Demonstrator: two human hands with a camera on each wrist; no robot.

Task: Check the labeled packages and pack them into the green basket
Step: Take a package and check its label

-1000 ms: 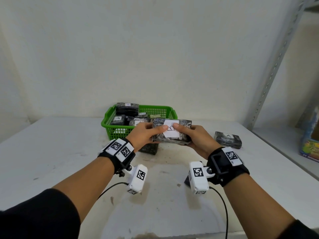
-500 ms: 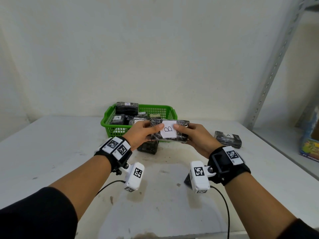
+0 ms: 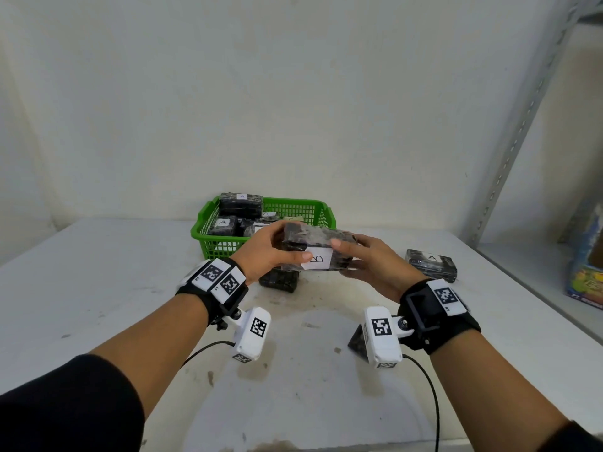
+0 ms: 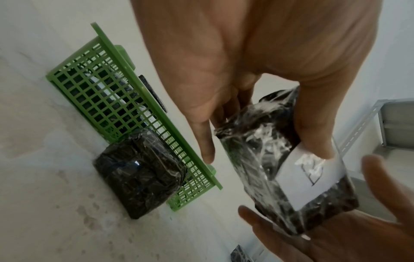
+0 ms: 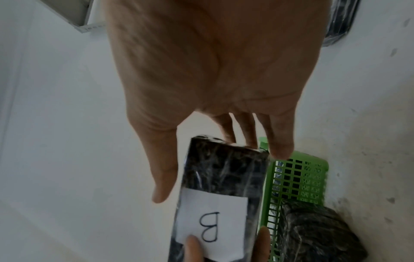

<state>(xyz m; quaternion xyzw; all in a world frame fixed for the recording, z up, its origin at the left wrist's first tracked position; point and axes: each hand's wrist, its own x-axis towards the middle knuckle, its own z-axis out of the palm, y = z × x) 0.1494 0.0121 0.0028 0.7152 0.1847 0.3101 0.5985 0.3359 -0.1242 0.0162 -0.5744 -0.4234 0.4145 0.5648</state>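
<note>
Package [image 3: 315,237] at new tilt, right hand [image 3: 375,267] looser

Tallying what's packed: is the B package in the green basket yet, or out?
Out. The left hand grips the B package in the air, on the near side of the green basket.

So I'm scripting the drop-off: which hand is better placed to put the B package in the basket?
Left. The left hand grips the B package, thumb on its label, just in front of the green basket; the right hand has straight fingers, only loosely at its end.
</note>
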